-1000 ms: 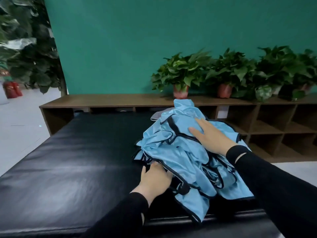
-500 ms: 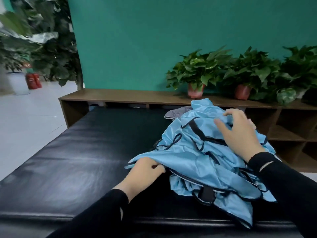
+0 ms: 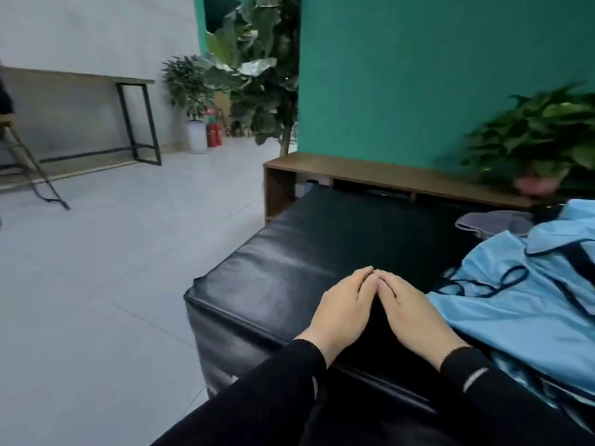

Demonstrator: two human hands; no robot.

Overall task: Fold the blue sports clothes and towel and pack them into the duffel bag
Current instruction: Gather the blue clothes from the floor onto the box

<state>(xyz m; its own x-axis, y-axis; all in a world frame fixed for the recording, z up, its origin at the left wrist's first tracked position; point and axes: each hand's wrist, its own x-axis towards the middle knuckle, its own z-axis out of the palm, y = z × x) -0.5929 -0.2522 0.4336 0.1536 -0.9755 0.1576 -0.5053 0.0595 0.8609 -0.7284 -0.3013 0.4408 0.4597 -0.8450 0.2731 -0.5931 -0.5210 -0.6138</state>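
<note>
Two hands, left hand point(image 3: 346, 309) and right hand point(image 3: 415, 312), fingers straight, fingertips touching, beside one blue garment point(image 3: 528, 300).

blue clothes point(image 3: 528, 304): cut off by the right edge and near the bottom right corner; full extent cannot be told.
grey cloth point(image 3: 492, 222): far side hidden under the blue fabric.
potted plant point(image 3: 541, 140): blurred, cut by the right edge.
stool point(image 3: 22, 156): cut off at the left edge.

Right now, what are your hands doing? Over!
Left hand and right hand open, fingertips touching, flat on black bench. Blue clothes unfolded beside right hand. No duffel bag in view.
</note>
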